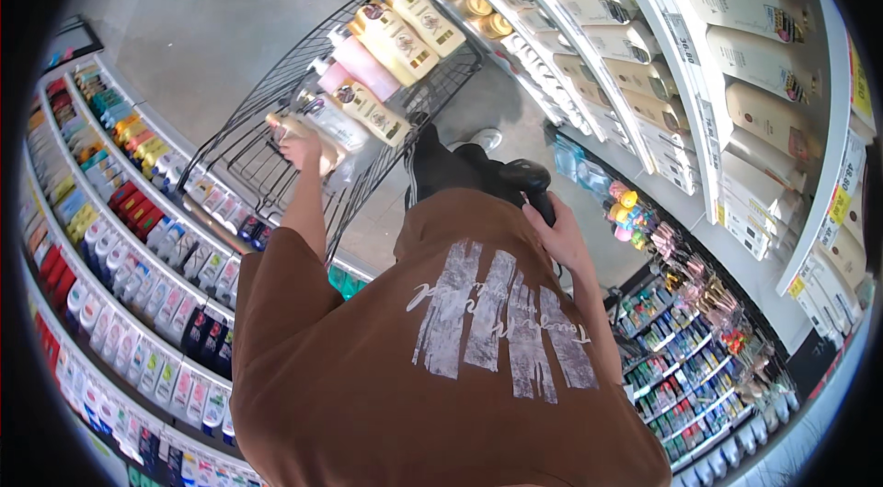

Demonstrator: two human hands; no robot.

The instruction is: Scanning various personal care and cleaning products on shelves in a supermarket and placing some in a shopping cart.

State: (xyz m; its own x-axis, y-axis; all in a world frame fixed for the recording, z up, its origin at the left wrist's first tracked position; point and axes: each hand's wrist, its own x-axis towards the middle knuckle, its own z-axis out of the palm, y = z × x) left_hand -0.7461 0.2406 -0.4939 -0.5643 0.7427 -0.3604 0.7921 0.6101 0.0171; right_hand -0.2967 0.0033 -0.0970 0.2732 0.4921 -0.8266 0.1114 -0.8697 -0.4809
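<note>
Shelves full of bottles, tubes and big pale bags stand on both sides of a grey shop floor [212, 18], seen from the head camera looking down. Between them stands a black wire cart [276, 82]. Several bottles already lie in the cart: a pink one [366, 64], and cream ones with dark caps [414, 22]. Much of the cart bottom is bare, so there looks to be room for more. The person's left hand [302, 148] reaches into the cart and is wrapped around a pale bottle [317, 139], which sits low in the cart, near its closest wall, beside a clear bottle [338, 124]. The pale bottle lies on its side, with its long way running from left to right, tipped a little. Which end is the top cannot be made out. The right hand [556, 234] is closed tight on a black scanner [533, 182], held by the hip, with its head pointing up and away from the person, toward the cart.
</note>
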